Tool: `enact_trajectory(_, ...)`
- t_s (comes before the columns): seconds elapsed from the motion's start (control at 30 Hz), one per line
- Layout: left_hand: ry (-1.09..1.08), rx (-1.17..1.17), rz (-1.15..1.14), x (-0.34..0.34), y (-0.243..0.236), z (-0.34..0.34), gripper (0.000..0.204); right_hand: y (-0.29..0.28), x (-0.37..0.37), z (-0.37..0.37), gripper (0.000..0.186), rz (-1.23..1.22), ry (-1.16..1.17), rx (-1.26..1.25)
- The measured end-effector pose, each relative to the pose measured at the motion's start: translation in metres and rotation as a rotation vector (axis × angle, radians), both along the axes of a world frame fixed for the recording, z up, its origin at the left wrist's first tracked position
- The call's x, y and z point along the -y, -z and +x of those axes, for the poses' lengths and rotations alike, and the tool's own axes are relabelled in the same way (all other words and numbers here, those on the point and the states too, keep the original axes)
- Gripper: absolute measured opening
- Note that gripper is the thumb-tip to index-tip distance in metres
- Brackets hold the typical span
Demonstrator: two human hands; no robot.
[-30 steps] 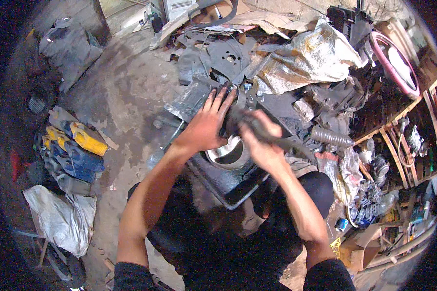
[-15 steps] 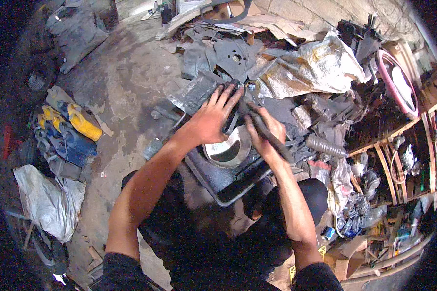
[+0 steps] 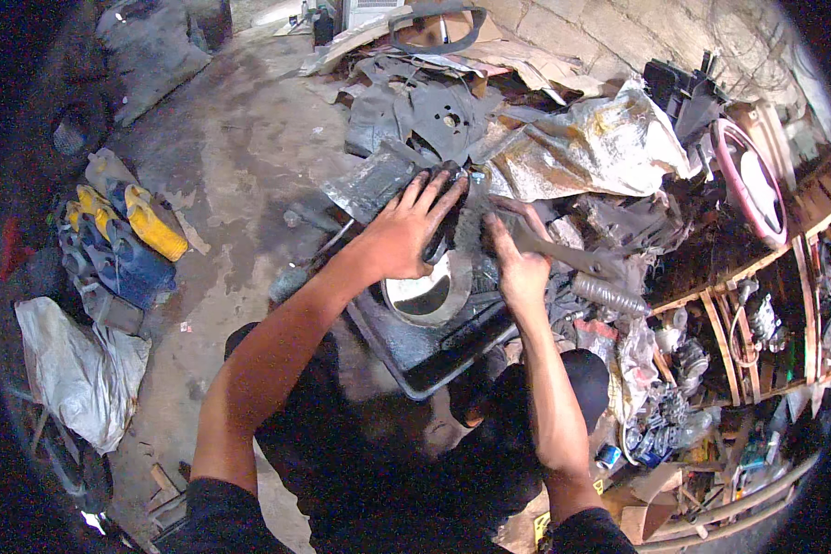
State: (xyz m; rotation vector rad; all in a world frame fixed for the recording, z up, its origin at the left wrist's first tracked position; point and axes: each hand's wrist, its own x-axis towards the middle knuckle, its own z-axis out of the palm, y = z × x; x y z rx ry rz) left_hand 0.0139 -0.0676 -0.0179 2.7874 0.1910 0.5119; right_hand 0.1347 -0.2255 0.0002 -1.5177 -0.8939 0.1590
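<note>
My left hand [image 3: 402,231] lies with spread fingers on a dark, narrow piece, its thumb near a round, pale metal ring-shaped part [image 3: 429,300]. Inside the ring, a bright crescent borders a dark area. Both rest on a black rectangular tray-like base [image 3: 417,380] with rounded corners, in front of my knees. My right hand [image 3: 522,268] is closed round a long, flat, dark grey tool [image 3: 577,257], which sticks out to the right. Motion smears the tool, so its exact kind is unclear. A grey flat sheet [image 3: 369,185] lies beyond my left hand.
Cut dark sheets, one a disc with holes [image 3: 443,120], lie ahead beside a silvery sack [image 3: 591,152]. At right are a ribbed hose [image 3: 609,294], a pink-rimmed oval [image 3: 757,185] and wooden shelving [image 3: 729,323]. Blue-and-yellow footwear-like items [image 3: 125,240] and a white sack [image 3: 78,369] lie left.
My right hand has shifted slightly right, and the tool has swung outward, away from my left hand. My left hand stays in nearly the same place.
</note>
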Motion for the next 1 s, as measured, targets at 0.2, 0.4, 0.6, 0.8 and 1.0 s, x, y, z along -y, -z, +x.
enact_trajectory(0.2,0.025,-0.006,0.001,0.004,-0.003,0.008,0.133,0.047,-0.004,0.078,0.024,-0.094,0.295,-0.098)
enact_trajectory(0.4,0.038,0.010,0.028,-0.004,0.002,0.001,0.132,0.011,-0.017,0.027,0.027,-0.049,0.017,-0.009)
enact_trajectory(0.6,0.031,-0.046,-0.023,0.001,-0.006,-0.002,0.133,0.029,-0.009,0.045,0.023,-0.017,0.250,0.111)
enact_trajectory(0.8,0.049,0.004,0.013,-0.002,-0.004,-0.001,0.133,0.025,-0.008,0.038,0.023,-0.088,0.000,-0.040)
enact_trajectory(1.0,0.029,-0.055,0.000,-0.005,-0.006,-0.011,0.129,0.019,-0.005,0.021,0.028,0.041,0.168,0.202)
